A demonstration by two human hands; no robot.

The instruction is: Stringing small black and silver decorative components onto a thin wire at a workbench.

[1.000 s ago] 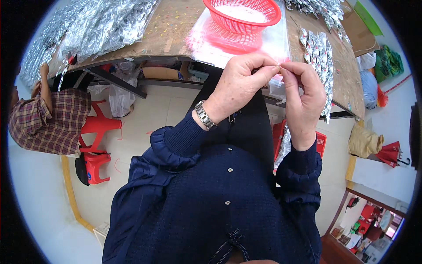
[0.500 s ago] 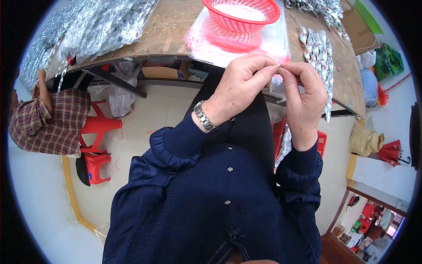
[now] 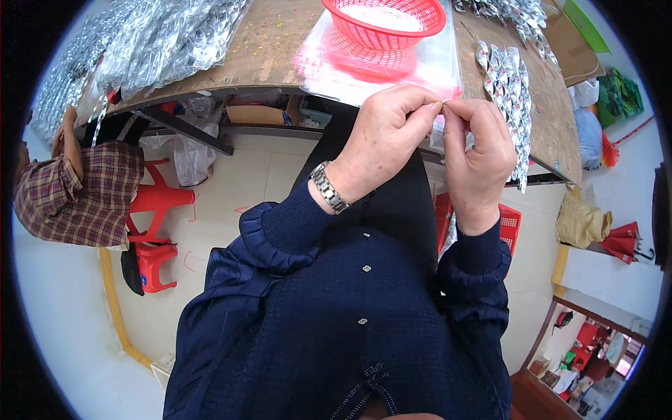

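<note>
Head view: a pale bit [image 3: 446, 100] is sitting between the fingertips, on the near side of the basket [image 3: 388, 38] and slightly to its right; too small to tell what it is. Left hand [image 3: 381, 136] is pinching it with thumb and forefinger, other fingers curling in. Right hand [image 3: 481, 157] is pinching at the same spot, its fingertips meeting the left's. Neither pinch is showing a gap. Step in hand, my read: fine two-handed fingertip work on the bit. Next move is probably calling for one pinch staying firm while the other is adjusting, so the bit isn't dropping.

Basket is holding white stuff [image 3: 381, 19], kind unclear, and is standing on clear sheets [image 3: 318, 66]. Right of the basket, silver strips [image 3: 501, 82] are lying on the table [image 3: 273, 52], some ends hanging past its edge. Left of the basket, a silver heap [image 3: 168, 38] is covering the tabletop. Far left of the basket, a co-worker [image 3: 84, 199] in plaid is keeping near the heap, beside a red stool [image 3: 161, 199]. Down and right of the basket, a red crate [image 3: 511, 231] is showing behind the right wrist.
</note>
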